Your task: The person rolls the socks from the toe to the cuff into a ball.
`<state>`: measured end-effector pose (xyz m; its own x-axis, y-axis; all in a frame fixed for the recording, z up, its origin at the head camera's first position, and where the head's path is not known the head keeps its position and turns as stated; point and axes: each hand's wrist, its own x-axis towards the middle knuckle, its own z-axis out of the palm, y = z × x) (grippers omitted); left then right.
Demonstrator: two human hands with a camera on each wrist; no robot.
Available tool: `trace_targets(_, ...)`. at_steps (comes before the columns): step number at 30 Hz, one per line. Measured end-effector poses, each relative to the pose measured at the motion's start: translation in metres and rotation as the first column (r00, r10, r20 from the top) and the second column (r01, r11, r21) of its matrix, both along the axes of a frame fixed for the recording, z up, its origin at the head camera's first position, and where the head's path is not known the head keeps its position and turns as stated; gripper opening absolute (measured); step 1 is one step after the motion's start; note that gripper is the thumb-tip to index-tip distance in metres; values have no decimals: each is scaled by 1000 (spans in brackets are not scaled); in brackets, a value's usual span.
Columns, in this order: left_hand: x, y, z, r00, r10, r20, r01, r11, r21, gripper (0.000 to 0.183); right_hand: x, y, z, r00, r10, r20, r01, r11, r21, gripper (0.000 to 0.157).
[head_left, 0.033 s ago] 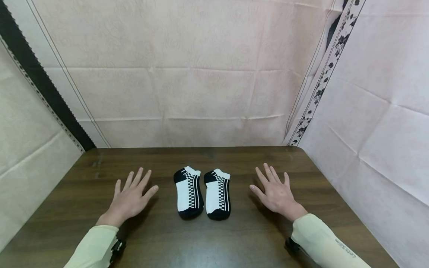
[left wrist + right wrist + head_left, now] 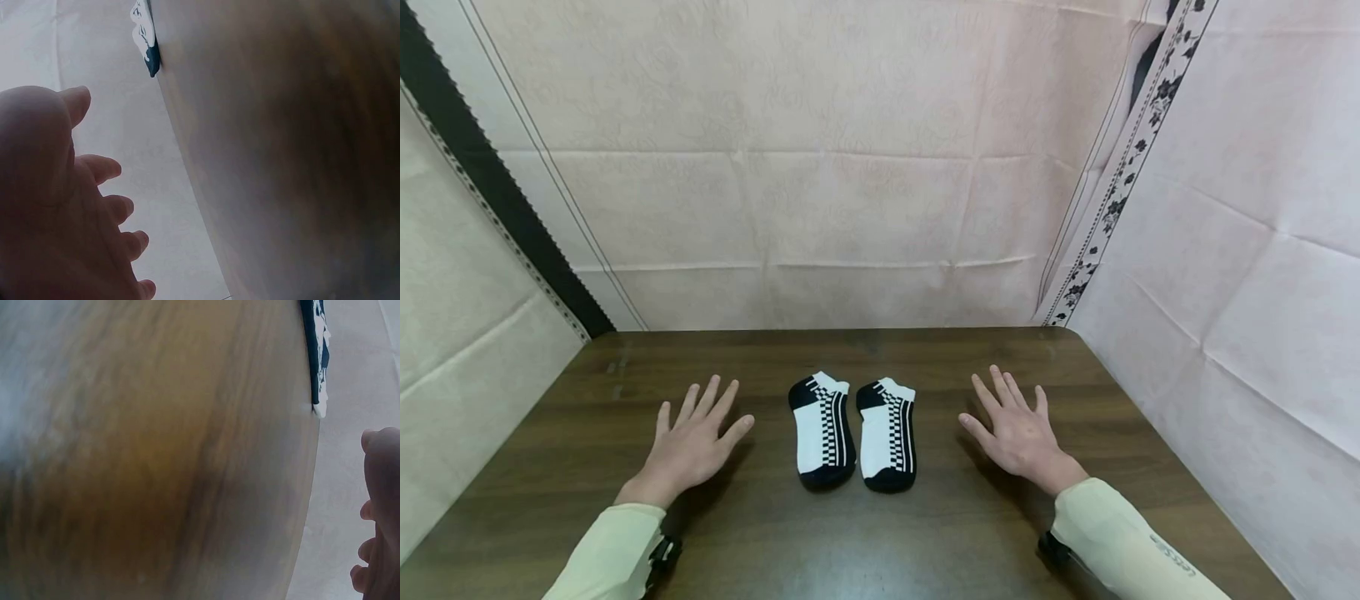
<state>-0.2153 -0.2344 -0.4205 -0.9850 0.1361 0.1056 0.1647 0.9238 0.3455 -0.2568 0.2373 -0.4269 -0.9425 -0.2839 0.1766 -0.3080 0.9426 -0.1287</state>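
Observation:
Two white ankle socks with black heels, black toes and a checkered band lie side by side on the wooden table, toes toward the person. The left sock (image 2: 810,437) and the right sock (image 2: 876,437) have a narrow gap between them. To their left, my left hand (image 2: 688,442) hovers palm down over the table with fingers spread, holding nothing. My right hand (image 2: 1018,433) is held the same way to the right of the socks. In the left wrist view a sock (image 2: 145,37) shows at the top, beyond the thumb; the right wrist view also catches a sock (image 2: 319,356).
The brown wooden table (image 2: 760,542) has rounded far corners. Pale creased cloth (image 2: 850,208) hangs behind it, with more cloth (image 2: 1262,292) along the right side and on the left. A dark strip (image 2: 497,167) runs down the left cloth.

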Motion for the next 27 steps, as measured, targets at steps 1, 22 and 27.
trace_targets(1, 0, 0, 0, 1000, 0, 1, 0, 1000, 0, 79, 0, 0, 0, 1000, 0, -1, 0, 1000, 1, 79)
trace_targets(22, -1, 6, 1, 1000, -12, 4, 12, 1000, 8, 78, 3, -3, -4, 1000, 3, 0, -3, 999, -34, 76)
trace_targets(27, -5, 12, 2, 1000, -13, 0, 13, 1000, 26, 76, 3, -5, -5, 1000, 12, -8, -12, 998, -56, 77)
